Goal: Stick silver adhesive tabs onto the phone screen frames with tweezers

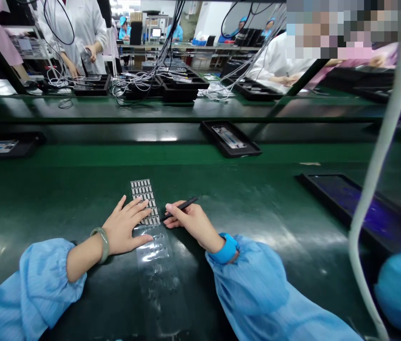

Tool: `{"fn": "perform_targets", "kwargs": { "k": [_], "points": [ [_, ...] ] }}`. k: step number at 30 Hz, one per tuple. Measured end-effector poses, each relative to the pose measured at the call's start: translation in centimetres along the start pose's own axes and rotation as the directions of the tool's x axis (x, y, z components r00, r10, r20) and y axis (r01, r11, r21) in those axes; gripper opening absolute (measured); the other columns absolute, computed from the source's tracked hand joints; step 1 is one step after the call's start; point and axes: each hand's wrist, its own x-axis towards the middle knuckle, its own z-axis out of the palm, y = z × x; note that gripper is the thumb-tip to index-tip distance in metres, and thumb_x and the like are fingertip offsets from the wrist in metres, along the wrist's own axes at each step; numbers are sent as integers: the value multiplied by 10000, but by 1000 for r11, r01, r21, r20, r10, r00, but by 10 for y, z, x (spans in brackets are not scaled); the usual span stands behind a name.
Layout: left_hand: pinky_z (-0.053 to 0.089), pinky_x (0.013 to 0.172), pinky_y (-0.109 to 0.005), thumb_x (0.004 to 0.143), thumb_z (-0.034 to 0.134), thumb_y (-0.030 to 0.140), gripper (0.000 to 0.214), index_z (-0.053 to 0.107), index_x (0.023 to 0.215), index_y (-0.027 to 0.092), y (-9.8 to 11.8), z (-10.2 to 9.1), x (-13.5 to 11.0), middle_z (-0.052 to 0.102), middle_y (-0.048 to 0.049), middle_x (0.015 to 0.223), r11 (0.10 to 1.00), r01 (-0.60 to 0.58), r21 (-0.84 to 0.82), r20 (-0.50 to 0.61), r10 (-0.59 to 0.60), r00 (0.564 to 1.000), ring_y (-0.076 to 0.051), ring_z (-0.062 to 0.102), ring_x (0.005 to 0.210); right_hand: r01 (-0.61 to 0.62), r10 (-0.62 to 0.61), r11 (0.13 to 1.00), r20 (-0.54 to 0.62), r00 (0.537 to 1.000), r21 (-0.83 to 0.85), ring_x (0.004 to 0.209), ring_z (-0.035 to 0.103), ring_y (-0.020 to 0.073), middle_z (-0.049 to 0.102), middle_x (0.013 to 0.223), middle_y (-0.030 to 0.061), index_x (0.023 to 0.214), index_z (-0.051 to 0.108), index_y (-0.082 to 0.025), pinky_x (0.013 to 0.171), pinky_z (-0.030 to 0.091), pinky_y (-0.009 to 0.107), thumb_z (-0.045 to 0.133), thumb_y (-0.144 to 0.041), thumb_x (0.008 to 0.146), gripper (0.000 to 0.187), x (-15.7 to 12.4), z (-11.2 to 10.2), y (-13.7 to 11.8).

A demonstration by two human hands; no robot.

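A sheet of small silvery parts in rows lies on the dark green work surface. My left hand rests over its left side with fingers spread, a green bangle on the wrist. From the sheet toward me runs a clear plastic strip, with my left thumb on its upper part. My right hand, wearing a blue wristband, is closed round a black pen-like tool. The tool's tip points down at the sheet's lower right corner; whether it touches is too small to tell.
Beyond the sheet, a black tray holds a phone-like part. Another such tray sits at the left. To the right are a large dark tray and a hanging white cable. Across the bench, people work among wires and black trays.
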Motion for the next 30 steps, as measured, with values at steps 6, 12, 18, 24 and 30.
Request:
{"fn": "perform_targets", "kwargs": {
  "k": [6, 12, 18, 24, 30],
  "points": [
    [70, 1101, -537, 794, 457, 623, 666, 407, 1319, 218, 1, 0, 0, 368, -71, 1417, 1000, 0, 6, -10, 0, 1000, -266, 262, 1331, -11, 11, 1000, -21, 1000, 10, 587, 672, 152, 659, 653, 50, 798, 589, -109, 546, 574, 218, 682, -359, 739, 273, 1, 4, 1],
    [60, 1104, -529, 798, 436, 636, 675, 401, 1323, 213, 1, -2, 0, 345, -62, 1431, 1000, 3, 14, 21, -4, 1000, -257, 240, 1341, -3, 3, 1000, -35, 999, 18, 577, 671, 156, 659, 645, 52, 799, 592, -106, 532, 577, 217, 688, -366, 734, 285, 2, 4, 4],
    [60, 1102, -536, 797, 430, 639, 672, 403, 1321, 218, 1, -2, 0, 348, -63, 1429, 1000, 4, 0, 19, -4, 1000, -263, 241, 1340, -2, 7, 996, -52, 999, 93, 571, 670, 150, 666, 690, 49, 801, 598, -125, 518, 581, 214, 708, -307, 723, 226, 2, 5, 2],
    [56, 1101, -543, 778, 483, 620, 664, 421, 1305, 222, 1, -1, 0, 376, -63, 1413, 999, 8, -31, 2, -8, 1000, -275, 257, 1332, -41, 47, 980, -25, 999, 194, 555, 662, 139, 669, 688, 59, 772, 622, -111, 513, 582, 212, 713, -234, 720, 161, 5, 3, 0],
    [45, 1100, -546, 776, 457, 649, 684, 406, 1315, 230, 0, -1, 1, 373, -58, 1416, 999, 13, -46, 18, -12, 1000, -270, 264, 1330, -93, 98, 897, 11, 995, 431, 551, 637, 84, 680, 698, 58, 806, 653, -93, 540, 557, 139, 696, -217, 742, 146, 12, -4, -4]
  ]
}}
